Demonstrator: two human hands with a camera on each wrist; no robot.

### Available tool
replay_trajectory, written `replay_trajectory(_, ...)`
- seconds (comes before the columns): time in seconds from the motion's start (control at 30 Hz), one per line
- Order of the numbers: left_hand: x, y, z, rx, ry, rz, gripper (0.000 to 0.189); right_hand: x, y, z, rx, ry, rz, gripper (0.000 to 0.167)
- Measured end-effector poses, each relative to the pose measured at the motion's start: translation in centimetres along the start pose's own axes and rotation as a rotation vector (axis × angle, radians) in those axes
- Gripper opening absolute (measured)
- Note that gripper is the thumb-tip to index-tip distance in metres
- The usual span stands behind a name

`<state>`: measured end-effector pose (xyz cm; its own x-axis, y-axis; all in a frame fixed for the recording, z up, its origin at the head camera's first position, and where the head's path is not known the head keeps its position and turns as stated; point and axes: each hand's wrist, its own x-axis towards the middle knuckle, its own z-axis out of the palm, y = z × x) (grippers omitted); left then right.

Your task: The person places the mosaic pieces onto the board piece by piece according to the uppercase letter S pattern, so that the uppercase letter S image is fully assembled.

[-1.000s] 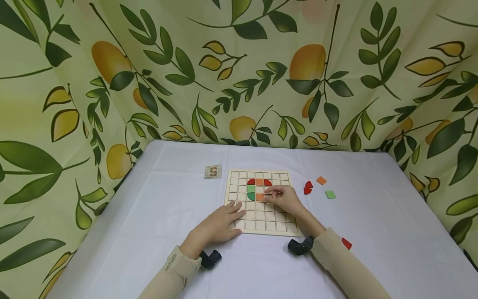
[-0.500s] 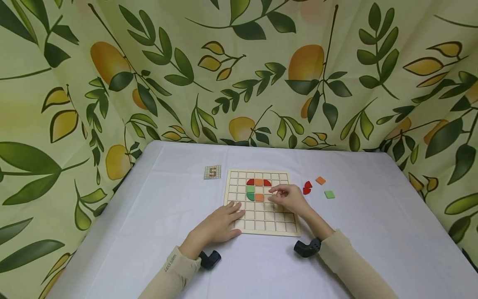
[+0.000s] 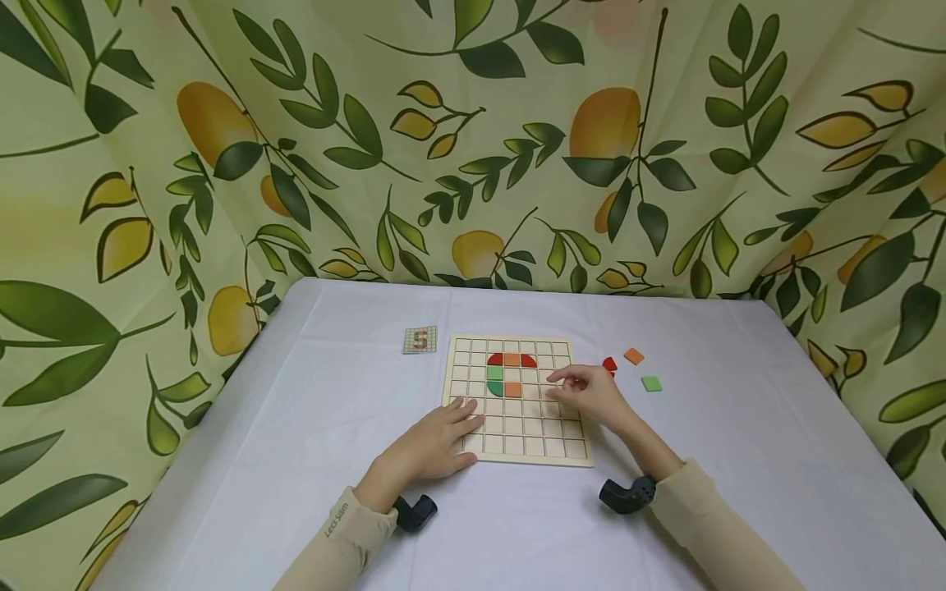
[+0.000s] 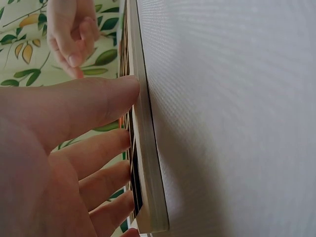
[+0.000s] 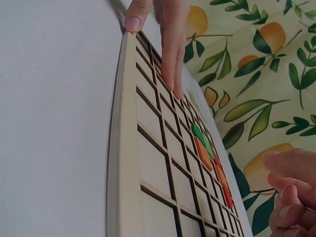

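A pale wooden grid board (image 3: 532, 427) lies on the white table. Near its upper middle sit a red quarter piece (image 3: 495, 359), an orange square (image 3: 512, 359), another red quarter piece (image 3: 528, 360), a light green square (image 3: 494, 373), a dark green quarter piece (image 3: 495, 389) and a second orange square (image 3: 512, 390). My left hand (image 3: 436, 439) rests on the board's lower left with spread fingers, its thumb touching the near edge in the left wrist view. Over the board's right side hovers my right hand (image 3: 587, 394), fingers loosely bent, holding nothing visible.
Right of the board lie a loose orange square (image 3: 634, 356), a light green square (image 3: 652, 383) and red pieces (image 3: 609, 364) partly hidden by my right hand. A small patterned card (image 3: 420, 340) lies left of the board. A leaf-print curtain (image 3: 473, 164) surrounds the table.
My right hand has drawn back to the right, away from the lower orange square, which stays on the board. It now partly covers the loose red pieces. The left hand has stayed put.
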<state>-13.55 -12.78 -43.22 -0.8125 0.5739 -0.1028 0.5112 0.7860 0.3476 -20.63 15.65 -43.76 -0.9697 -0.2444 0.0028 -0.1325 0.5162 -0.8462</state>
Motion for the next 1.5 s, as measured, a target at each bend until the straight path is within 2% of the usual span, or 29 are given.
replay_trajectory(0.23, 0.0, 0.0, 0.1, -0.013, -0.001, -0.006, 0.055, -0.6, 0.3, -0.7, -0.025, 0.005, -0.020, 0.025)
replay_trajectory(0.6, 0.2, 0.0, 0.1, -0.009, -0.004, -0.016, 0.057, -1.7, 0.9, -2.5, -0.009, 0.022, 0.025, 0.026)
replay_trajectory(0.77, 0.2, 0.0, 0.2, -0.020, -0.007, -0.030, 0.057, -2.2, 1.2, -3.6, 0.007, 0.002, 0.028, 0.027)
replay_trajectory(1.03, 0.2, -0.1, 0.1, -0.022, -0.002, -0.018, 0.056, -3.3, 1.9, -4.9, -0.034, -0.003, 0.042, 0.031)
replay_trajectory(1.5, 0.4, 0.0, 0.3, -0.027, -0.009, -0.039, 0.057, -5.2, 3.9, -6.7, -0.078, -0.137, 0.023, 0.030)
